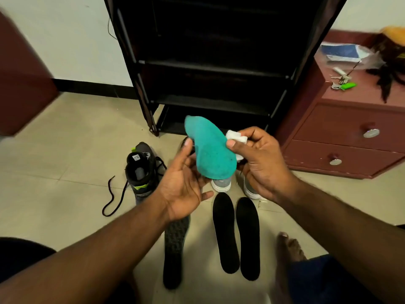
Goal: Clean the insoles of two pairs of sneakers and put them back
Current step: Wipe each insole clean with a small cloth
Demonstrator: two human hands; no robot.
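Tiled floor [76, 132] by black rack [210, 62] | teal insole [210, 148] mid-frame, long axis upper-left to lower-right | left hand [186, 183] cradles its heel, fingers loosely open | right hand [260, 163] pinches white wipe [237, 139] against its right edge

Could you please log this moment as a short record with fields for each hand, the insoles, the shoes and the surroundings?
left hand: left hand supports the teal insole from below, fingers straight
right hand: right hand pinches a white wipe against the teal insole's edge
insoles on floor: two black insoles side by side; a patterned insole to their left
shoes: dark sneaker with loose lace; grey sneakers partly hidden behind the hands
surroundings: black shoe rack, maroon drawer unit
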